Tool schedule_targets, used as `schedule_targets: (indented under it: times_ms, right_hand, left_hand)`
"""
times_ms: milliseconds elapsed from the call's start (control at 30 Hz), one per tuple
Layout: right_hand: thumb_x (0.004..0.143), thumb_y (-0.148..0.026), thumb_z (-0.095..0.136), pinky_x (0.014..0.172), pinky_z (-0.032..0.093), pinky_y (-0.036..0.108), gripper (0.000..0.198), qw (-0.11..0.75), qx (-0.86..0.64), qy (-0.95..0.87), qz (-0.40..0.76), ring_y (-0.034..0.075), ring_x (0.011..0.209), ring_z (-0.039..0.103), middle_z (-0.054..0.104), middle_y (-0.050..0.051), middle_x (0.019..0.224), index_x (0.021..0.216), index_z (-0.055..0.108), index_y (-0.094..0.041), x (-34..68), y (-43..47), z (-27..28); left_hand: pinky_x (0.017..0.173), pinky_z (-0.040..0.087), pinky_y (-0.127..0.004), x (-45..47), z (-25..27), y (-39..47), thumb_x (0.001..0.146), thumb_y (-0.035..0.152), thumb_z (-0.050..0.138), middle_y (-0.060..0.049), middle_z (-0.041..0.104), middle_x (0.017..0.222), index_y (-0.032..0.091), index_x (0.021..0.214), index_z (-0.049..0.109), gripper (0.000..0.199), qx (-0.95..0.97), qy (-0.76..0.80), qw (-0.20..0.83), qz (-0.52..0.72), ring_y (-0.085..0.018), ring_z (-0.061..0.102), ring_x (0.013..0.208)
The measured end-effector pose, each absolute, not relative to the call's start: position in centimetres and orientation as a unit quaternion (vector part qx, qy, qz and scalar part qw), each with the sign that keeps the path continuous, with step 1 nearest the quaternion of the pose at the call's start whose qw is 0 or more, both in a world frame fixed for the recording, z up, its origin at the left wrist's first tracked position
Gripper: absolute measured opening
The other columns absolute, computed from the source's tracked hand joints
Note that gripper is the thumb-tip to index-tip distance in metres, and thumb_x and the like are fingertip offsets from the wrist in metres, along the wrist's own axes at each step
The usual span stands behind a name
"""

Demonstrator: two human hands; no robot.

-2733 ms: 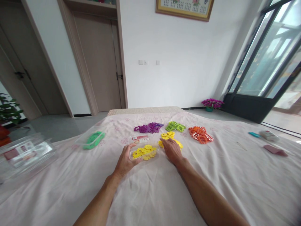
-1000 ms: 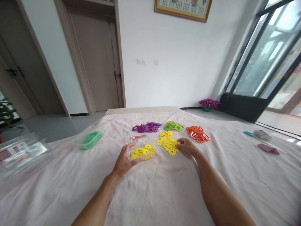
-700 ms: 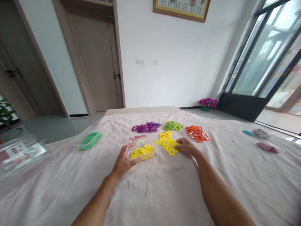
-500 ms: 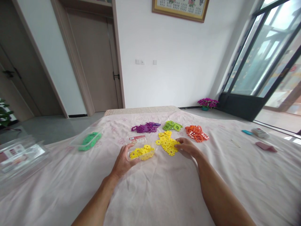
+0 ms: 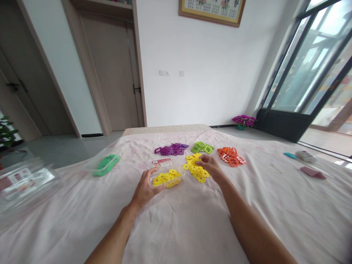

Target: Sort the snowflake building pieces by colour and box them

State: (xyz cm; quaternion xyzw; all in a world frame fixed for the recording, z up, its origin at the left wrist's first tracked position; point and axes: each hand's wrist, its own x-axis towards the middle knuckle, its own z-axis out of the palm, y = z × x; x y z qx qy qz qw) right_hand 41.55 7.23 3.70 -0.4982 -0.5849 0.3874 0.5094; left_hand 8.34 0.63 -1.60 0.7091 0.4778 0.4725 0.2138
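My left hand (image 5: 146, 187) grips the near left side of a clear plastic box (image 5: 178, 182), thumb in front and fingers behind. Inside the box lies a layer of yellow flower-shaped plastic pieces (image 5: 167, 178). Just right of it, a loose pile of the same yellow pieces (image 5: 197, 171) rests on the cloth. Over the far right part of that pile is my right hand (image 5: 210, 165), its fingers drawn together at the yellow pieces. Whether a piece is pinched between those fingertips is too small to make out.
Behind stand purple (image 5: 171, 149), lime green (image 5: 202, 147) and orange (image 5: 231, 156) piles of plastic pieces. At left are a clear box with green pieces (image 5: 106, 164) and stacked clear boxes (image 5: 26, 183). A pink cloth (image 5: 312, 172) and a white item (image 5: 306, 156) lie at right.
My right hand has moved from the right edge of the yellow pile to its far side, up and left. My left hand stays on the box.
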Motion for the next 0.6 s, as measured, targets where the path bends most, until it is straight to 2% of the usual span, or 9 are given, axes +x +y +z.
schedule_targets:
  times_ms: [167, 333, 467, 600]
  right_hand:
    - [0.064, -0.043, 0.081, 0.054, 0.042, 0.023, 0.035, 0.484, -0.417, -0.628, 0.444, 0.010, 0.059, 0.054, 0.065, -0.001, 0.070, 0.080, 0.064, -0.018, 36.4, 5.8, 4.2]
    - [0.071, -0.037, 0.074, 0.063, 0.051, 0.027, 0.035, 0.467, -0.396, -0.654, 0.443, 0.014, 0.072, 0.062, 0.072, 0.006, 0.099, 0.100, 0.070, -0.018, 35.2, 5.4, 4.1]
    - [0.069, -0.038, 0.072, 0.055, 0.047, 0.025, 0.033, 0.485, -0.499, -0.607, 0.385, 0.013, 0.063, 0.060, 0.070, 0.003, 0.081, 0.094, 0.069, -0.017, 38.1, 6.8, 3.4]
    - [0.067, -0.036, 0.071, 0.052, 0.041, 0.023, 0.031, 0.425, -0.601, -0.595, 0.323, 0.013, 0.059, 0.058, 0.065, 0.001, 0.068, 0.090, 0.070, -0.015, 42.5, 8.3, 2.6]
  left_hand:
    - [0.109, 0.040, -0.046, 8.5, -1.6, 0.5, 0.071, 0.042, 0.078, -0.011, 0.056, 0.130, 0.022, 0.128, 0.053, 0.065, 0.699, 0.476, 0.223, 0.484, -0.028, 0.052, 0.127]
    - [0.109, 0.040, -0.047, 8.6, -1.4, 0.4, 0.070, 0.041, 0.079, -0.011, 0.057, 0.129, 0.022, 0.127, 0.055, 0.065, 0.691, 0.472, 0.234, 0.495, -0.028, 0.053, 0.126]
    - [0.109, 0.039, -0.047, 8.5, -1.5, 0.5, 0.069, 0.040, 0.079, -0.010, 0.057, 0.129, 0.022, 0.126, 0.055, 0.065, 0.694, 0.475, 0.226, 0.491, -0.029, 0.052, 0.126]
    - [0.109, 0.039, -0.046, 8.4, -1.6, 0.6, 0.070, 0.042, 0.078, -0.010, 0.055, 0.129, 0.022, 0.126, 0.054, 0.064, 0.699, 0.478, 0.217, 0.485, -0.028, 0.051, 0.126]
